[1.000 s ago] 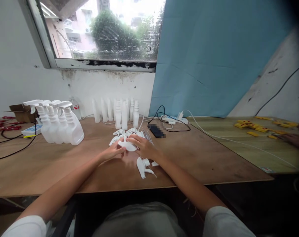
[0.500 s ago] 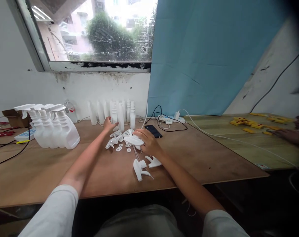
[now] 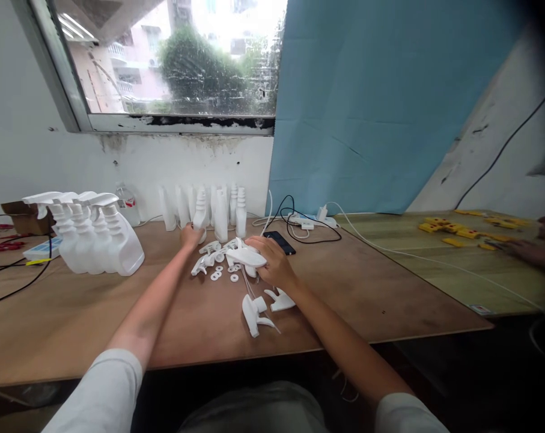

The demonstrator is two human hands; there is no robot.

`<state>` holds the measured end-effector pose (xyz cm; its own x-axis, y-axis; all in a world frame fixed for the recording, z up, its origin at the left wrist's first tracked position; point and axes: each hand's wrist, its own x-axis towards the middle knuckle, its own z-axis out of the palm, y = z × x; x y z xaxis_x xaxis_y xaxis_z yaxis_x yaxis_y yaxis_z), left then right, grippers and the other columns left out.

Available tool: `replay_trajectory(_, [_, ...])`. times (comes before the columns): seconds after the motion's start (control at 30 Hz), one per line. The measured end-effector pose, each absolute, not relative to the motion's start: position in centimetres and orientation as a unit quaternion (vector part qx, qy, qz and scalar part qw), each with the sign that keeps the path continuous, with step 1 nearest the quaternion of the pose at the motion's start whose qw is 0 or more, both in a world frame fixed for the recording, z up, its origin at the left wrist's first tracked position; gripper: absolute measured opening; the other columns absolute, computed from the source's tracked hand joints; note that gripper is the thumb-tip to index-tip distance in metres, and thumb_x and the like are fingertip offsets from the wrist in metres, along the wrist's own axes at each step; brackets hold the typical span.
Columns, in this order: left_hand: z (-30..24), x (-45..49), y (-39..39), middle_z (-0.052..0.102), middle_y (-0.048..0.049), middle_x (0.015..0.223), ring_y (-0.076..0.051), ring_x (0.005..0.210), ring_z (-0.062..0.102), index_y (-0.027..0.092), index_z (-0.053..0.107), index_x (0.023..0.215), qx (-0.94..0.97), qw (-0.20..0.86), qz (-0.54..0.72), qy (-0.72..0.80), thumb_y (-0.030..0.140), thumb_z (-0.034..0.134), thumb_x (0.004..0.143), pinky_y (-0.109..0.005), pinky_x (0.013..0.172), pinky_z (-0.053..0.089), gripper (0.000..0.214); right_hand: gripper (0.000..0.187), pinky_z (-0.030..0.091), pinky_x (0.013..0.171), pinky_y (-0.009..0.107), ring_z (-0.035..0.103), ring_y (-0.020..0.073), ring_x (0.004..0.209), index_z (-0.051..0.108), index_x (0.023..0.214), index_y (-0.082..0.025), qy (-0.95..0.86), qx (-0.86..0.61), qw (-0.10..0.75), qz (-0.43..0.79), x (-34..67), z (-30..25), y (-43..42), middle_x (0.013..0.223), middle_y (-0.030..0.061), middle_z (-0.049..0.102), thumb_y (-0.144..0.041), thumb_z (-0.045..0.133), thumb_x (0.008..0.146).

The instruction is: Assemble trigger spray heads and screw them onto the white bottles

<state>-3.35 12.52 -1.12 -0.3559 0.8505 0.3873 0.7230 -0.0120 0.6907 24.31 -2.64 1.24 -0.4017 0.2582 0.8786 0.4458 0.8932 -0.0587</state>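
My left hand (image 3: pixel 191 236) is closed around the lower part of a white bottle (image 3: pixel 200 207), which leans slightly in front of the other bottles. My right hand (image 3: pixel 272 258) grips a white spray trigger head (image 3: pixel 246 257), its fingers curled over the top. Beneath and left of that hand lies a pile of trigger heads (image 3: pixel 203 263) with thin tubes. Several white ring washers (image 3: pixel 216 275) are scattered in front of the pile. Nearer me, two loose trigger heads rest on the table: one lying with its nozzle down (image 3: pixel 253 314), another (image 3: pixel 281 299) partly behind my right forearm.
Several white bottles (image 3: pixel 241 213) stand along the wall. At left is a row of bottles with trigger heads (image 3: pixel 103 237). A phone (image 3: pixel 280 242), cables and a power strip (image 3: pixel 315 221) lie right of the pile. Another person's hand (image 3: pixel 531 255) is near yellow parts (image 3: pixel 452 227).
My left hand has closed on a bottle and tilted it, shifting slightly left and toward me. My right hand with the trigger head has hardly moved.
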Motion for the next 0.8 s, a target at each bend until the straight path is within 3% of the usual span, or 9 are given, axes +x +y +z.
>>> replay_trajectory(0.13, [-1.0, -4.9, 9.7, 0.064, -0.02, 0.11, -0.035, 0.101, 0.062, 0.013, 0.052, 0.113, 0.538, 0.032, 0.467, 0.701, 0.034, 0.058, 0.075, -0.04, 0.078, 0.047, 0.043, 0.042, 0.05, 0.09, 0.041, 0.062, 0.026, 0.107, 0.055, 0.123, -0.022, -0.781, -0.23, 0.578, -0.05, 24.2, 2.8, -2.8, 0.117, 0.0112, 0.065, -0.014, 0.058, 0.082])
replay_trajectory(0.23, [-1.3, -6.1, 6.7, 0.064, -0.0138, 0.108, -0.032, 0.096, 0.063, 0.018, 0.047, 0.115, 0.554, 0.008, 0.477, 0.682, 0.033, 0.059, 0.075, -0.037, 0.075, 0.047, 0.045, 0.027, 0.054, 0.081, 0.036, 0.066, 0.0199, 0.087, 0.06, 0.109, -0.021, -0.636, -0.231, 0.729, 0.105, 24.2, 5.3, -2.8, 0.101, 0.0082, 0.069, -0.029, 0.064, 0.083])
replay_trajectory(0.3, [-1.6, -6.8, 4.8, 0.065, -0.01, 0.104, -0.03, 0.091, 0.063, 0.021, 0.045, 0.116, 0.571, -0.003, 0.474, 0.67, 0.033, 0.059, 0.076, -0.036, 0.072, 0.047, 0.044, 0.027, 0.055, 0.071, 0.032, 0.065, 0.0157, 0.069, 0.06, 0.104, -0.021, -0.543, -0.187, 0.792, 0.209, 24.5, 7.1, -2.5, 0.087, 0.0059, 0.07, -0.041, 0.061, 0.086])
replay_trajectory(0.4, [-1.7, -7.6, 2.6, 0.065, -0.007, 0.101, -0.027, 0.086, 0.063, 0.024, 0.045, 0.115, 0.602, -0.021, 0.458, 0.654, 0.035, 0.057, 0.079, -0.035, 0.07, 0.045, 0.04, 0.034, 0.054, 0.061, 0.029, 0.063, 0.0137, 0.058, 0.06, 0.098, -0.021, -0.491, -0.142, 0.812, 0.283, 25.6, 8.6, -1.5, 0.076, 0.0027, 0.069, -0.052, 0.06, 0.083])
replay_trajectory(0.53, [-1.5, -7.8, 1.5, 0.065, -0.0057, 0.105, -0.027, 0.095, 0.061, 0.024, 0.046, 0.115, 0.63, -0.051, 0.441, 0.637, 0.034, 0.058, 0.079, -0.035, 0.077, 0.045, 0.039, 0.038, 0.051, 0.052, 0.024, 0.06, 0.0116, 0.052, 0.061, 0.092, -0.018, -0.456, -0.134, 0.808, 0.348, 26.8, 7.7, -0.1, 0.068, 0.0022, 0.069, -0.053, 0.066, 0.078])
replay_trajectory(0.8, [-1.0, -7.6, 1.1, 0.065, -0.0062, 0.109, -0.028, 0.102, 0.06, 0.024, 0.049, 0.114, 0.662, -0.093, 0.425, 0.61, 0.041, 0.06, 0.081, -0.036, 0.084, 0.045, 0.039, 0.04, 0.051, 0.051, 0.023, 0.06, 0.0106, 0.052, 0.06, 0.091, -0.017, -0.409, -0.144, 0.795, 0.423, 27.5, 6.0, 0.8, 0.067, 0.0015, 0.069, -0.054, 0.067, 0.077])
